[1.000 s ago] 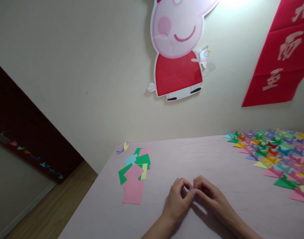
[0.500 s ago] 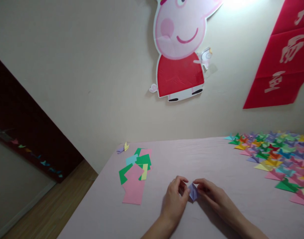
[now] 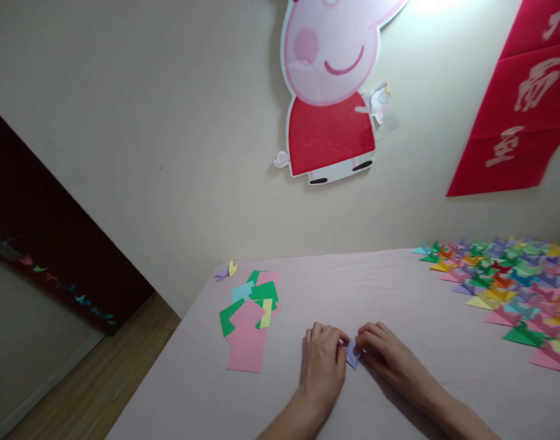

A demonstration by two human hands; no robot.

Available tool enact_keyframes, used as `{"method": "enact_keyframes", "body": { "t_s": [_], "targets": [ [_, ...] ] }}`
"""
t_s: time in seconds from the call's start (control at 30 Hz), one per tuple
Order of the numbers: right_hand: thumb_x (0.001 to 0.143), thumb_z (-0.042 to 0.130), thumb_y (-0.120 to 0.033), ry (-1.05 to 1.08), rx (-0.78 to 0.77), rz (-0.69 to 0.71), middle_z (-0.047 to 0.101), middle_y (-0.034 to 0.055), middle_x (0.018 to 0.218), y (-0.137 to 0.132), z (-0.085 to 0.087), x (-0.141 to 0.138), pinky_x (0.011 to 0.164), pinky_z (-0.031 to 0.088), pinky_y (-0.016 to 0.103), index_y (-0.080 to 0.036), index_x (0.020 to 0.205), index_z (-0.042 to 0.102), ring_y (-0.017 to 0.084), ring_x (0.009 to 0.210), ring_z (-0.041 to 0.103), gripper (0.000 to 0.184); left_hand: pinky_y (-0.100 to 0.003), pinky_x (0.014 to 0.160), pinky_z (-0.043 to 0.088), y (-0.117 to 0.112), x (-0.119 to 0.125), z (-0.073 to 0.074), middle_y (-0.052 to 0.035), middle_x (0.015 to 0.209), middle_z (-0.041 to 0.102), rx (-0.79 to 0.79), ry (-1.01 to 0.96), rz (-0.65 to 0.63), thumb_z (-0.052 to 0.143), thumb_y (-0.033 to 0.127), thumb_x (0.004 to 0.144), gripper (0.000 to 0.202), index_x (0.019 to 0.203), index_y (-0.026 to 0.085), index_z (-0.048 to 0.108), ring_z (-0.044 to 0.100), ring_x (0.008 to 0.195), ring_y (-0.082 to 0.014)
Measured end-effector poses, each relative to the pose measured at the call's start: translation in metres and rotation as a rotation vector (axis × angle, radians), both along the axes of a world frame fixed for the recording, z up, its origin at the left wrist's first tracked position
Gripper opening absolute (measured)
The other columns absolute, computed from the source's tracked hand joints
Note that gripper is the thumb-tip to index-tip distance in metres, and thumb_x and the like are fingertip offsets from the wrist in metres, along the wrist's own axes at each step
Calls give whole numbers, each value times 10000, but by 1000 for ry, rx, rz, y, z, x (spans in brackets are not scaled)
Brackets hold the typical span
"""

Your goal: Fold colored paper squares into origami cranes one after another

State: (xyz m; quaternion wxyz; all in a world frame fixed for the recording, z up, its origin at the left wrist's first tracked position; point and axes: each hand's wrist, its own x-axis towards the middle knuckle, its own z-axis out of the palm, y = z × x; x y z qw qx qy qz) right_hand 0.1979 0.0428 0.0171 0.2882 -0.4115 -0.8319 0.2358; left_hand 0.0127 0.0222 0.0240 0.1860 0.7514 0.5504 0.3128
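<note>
A small lilac folded paper piece (image 3: 352, 353) lies on the pink tablecloth (image 3: 399, 293) between my two hands. My left hand (image 3: 323, 365) rests palm down on the cloth, its fingertips pressing the left part of the paper. My right hand (image 3: 384, 355) lies beside it, fingertips pinching the paper's right edge. Most of the paper is hidden under the fingers.
A loose pile of flat coloured paper squares (image 3: 250, 311), pink, green, blue and yellow, lies to the left. Two tiny folded pieces (image 3: 228, 269) sit near the table's far left corner. Several rows of folded coloured paper shapes (image 3: 513, 287) cover the right side. The wall stands just behind.
My hands have lowered onto the cloth. The lilac paper, held up between the fingertips before, is now pressed flat on the table, and my left hand has flattened.
</note>
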Motion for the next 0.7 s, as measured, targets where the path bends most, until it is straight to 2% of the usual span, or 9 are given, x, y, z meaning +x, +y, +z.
{"method": "enact_keyframes", "body": {
  "t_s": [0.07,0.23,0.33,0.47,0.6,0.7],
  "targets": [
    [888,523,-164,-24,6,-2,646,58,926,0,2,1,813,489,380,-240,819,639,230,904,559,154,-371,816,377,-1,-1,1,5,911,645,26,51,3,529,28,838,253,910,252,621,510,950,-225],
    [877,562,-167,-103,51,-6,651,52,966,-1,3,3,824,481,388,-245,845,660,232,928,562,129,-393,819,390,-2,-4,2,-21,984,613,55,151,15,559,63,856,215,929,252,632,493,990,-246],
    [865,540,-96,-119,125,-13,659,49,959,-1,1,0,802,482,358,-229,843,632,220,916,566,164,-386,816,394,-2,-6,1,-23,1028,601,76,196,-25,550,52,863,233,956,249,631,491,1004,-240],
    [834,521,-5,-162,269,12,674,37,972,-1,-4,-9,799,474,338,-227,940,627,207,890,577,267,-391,833,389,-1,-7,-2,-18,1018,622,72,241,-77,488,17,876,277,981,238,619,498,990,-232],
    [824,571,-5,-253,399,6,679,48,1009,0,-6,-14,798,465,352,-229,952,653,225,903,585,270,-393,847,379,0,-9,-4,-20,1045,628,50,230,-79,469,4,861,314,1012,237,615,495,1001,-233],
    [834,608,-34,-269,414,-18,675,62,1009,1,-5,-15,786,466,355,-221,940,663,235,908,583,221,-394,866,368,-1,-11,-2,-14,1061,630,24,209,-87,464,-9,834,367,1049,247,616,491,1015,-229]
  ]
}}
